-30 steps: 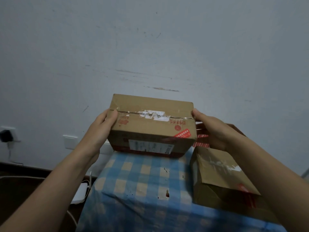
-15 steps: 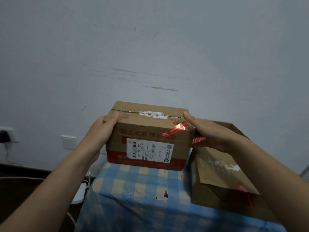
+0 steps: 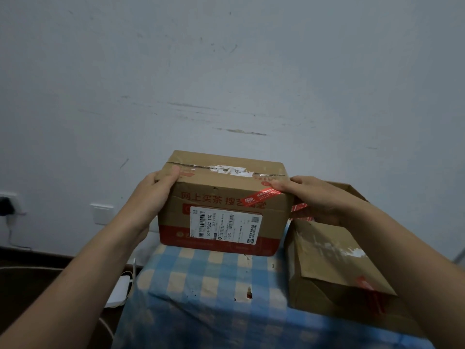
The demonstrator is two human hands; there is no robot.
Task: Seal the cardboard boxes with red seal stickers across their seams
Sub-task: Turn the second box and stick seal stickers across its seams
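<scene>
A cardboard box with red print and a white shipping label stands at the far end of the checked table. My left hand grips its left end, thumb on the top edge. My right hand holds the right end, with the thumb pressing one end of a red seal sticker that runs over the front top edge. The top seam shows torn white tape. A second cardboard box lies at the right with a red sticker on its near corner.
The blue and cream checked tablecloth has small holes near its middle. A grey wall rises right behind the boxes. Wall sockets and a plugged cable sit at the lower left, with a white device on the floor.
The box has tipped toward me and come down onto the table's far end, so its front label faces me. My right thumb has slid onto the red sticker.
</scene>
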